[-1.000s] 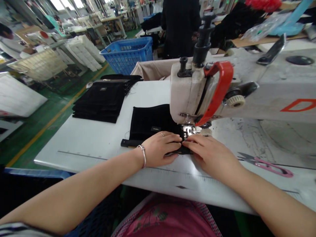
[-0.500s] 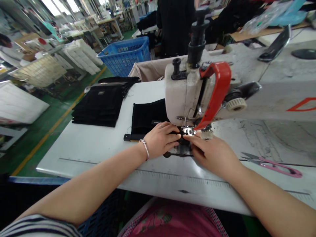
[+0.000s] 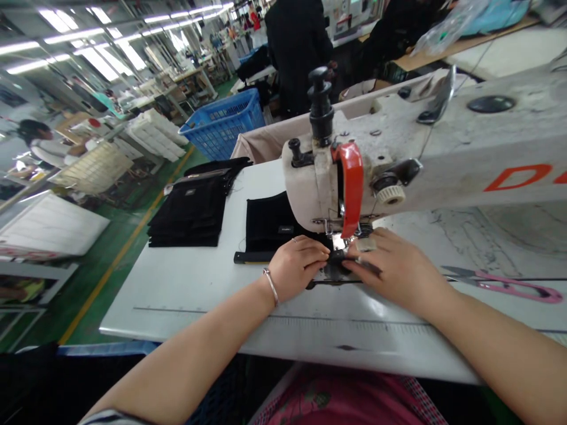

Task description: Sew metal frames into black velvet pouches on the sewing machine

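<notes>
A black fabric panel (image 3: 268, 221) with a small label lies flat on the sewing table, its right part running under the head of a sewing machine (image 3: 310, 183). A dark strip (image 3: 252, 257) runs along the panel's near edge. My left hand (image 3: 299, 262) is closed on that near edge, thumb and fingers pinching it just left of the presser foot (image 3: 339, 241). Right of the foot, my right hand (image 3: 394, 268) pinches the end of the same edge between thumb and fingers. The fabric directly under the foot is partly hidden by my fingers.
A stack of black fabric pieces (image 3: 188, 209) lies on the left of the white table (image 3: 195, 295). Pink-handled scissors (image 3: 509, 284) rest at the right. Behind are a blue basket (image 3: 224, 121) and a cloth-lined bin (image 3: 261, 141). A person in black (image 3: 296, 53) stands beyond.
The view has tilted upward and shifted, so the scene sits differently. My right hand's fingers have drawn together at the fabric's edge. The left hand keeps its hold beside the foot.
</notes>
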Available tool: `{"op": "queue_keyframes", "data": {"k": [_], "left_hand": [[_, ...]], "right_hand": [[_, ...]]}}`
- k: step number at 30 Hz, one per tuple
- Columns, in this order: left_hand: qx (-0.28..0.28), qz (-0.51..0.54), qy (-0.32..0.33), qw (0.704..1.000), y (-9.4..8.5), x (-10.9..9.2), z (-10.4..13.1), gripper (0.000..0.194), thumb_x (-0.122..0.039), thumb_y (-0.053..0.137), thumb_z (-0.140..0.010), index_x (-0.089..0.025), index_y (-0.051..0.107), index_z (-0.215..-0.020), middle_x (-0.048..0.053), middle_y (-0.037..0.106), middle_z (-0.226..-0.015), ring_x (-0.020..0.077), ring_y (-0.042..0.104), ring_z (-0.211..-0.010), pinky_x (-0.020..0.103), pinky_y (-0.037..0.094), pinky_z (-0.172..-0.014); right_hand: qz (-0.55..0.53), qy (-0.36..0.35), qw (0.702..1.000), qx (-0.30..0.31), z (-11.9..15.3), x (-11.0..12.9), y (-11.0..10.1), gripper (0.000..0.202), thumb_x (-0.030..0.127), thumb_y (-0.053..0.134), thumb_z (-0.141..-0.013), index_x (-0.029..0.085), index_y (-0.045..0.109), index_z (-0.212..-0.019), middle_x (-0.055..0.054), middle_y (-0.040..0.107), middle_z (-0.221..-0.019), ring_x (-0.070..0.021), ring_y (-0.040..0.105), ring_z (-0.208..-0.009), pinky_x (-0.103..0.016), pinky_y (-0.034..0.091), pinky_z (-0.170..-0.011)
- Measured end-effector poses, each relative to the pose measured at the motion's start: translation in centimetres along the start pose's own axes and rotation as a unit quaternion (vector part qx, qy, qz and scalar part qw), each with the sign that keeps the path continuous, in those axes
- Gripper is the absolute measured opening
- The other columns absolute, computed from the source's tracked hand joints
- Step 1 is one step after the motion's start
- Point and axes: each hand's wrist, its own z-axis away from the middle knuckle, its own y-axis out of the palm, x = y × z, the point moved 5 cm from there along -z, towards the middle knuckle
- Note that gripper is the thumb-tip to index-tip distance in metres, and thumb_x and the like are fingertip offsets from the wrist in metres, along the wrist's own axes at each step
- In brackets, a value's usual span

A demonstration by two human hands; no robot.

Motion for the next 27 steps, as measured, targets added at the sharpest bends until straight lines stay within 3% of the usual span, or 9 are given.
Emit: {"op": "queue_keyframes", "data": {"k": [3,14,27], "left_hand": [[-0.009,-0.01,-0.002,1.0,0.3,-0.4,0.2,0.01,-0.016,0.059,-0.089,-0.017,0.069,-0.091,0.004,0.072,-0.098,0.016,0.066,-0.094,0.036,0.052,-0.091],[-0.031,-0.026,-0.017,0.999,0.6,0.8,-0.9,0.007,-0.016,0.063,-0.086,-0.019,0.069,-0.088,0.002,0.072,-0.094,0.0177,0.065,-0.094,0.037,0.051,-0.091],[-0.045,-0.057,-0.068,0.995,0.8,1.7,-1.2,0.005,-0.019,0.066,-0.085,-0.021,0.07,-0.086,0.002,0.07,-0.088,0.0177,0.062,-0.088,0.035,0.052,-0.086]], "right_hand": [[-0.045,-0.023,0.998,0.023,0.1,0.5,0.9,0.015,0.021,0.053,-0.092,0.02,0.066,-0.1,-0.006,0.067,-0.098,-0.0214,0.057,-0.095,-0.036,0.047,-0.081],[-0.018,-0.016,1.0,0.014,0.0,0.0,1.4,0.018,0.021,0.05,-0.095,0.02,0.066,-0.102,-0.007,0.069,-0.102,-0.0233,0.059,-0.102,-0.038,0.049,-0.084],[0.052,0.033,0.998,0.014,-0.7,-0.4,1.6,0.019,0.022,0.05,-0.094,0.02,0.068,-0.101,-0.007,0.068,-0.095,-0.0223,0.058,-0.085,-0.034,0.045,-0.073]]}}
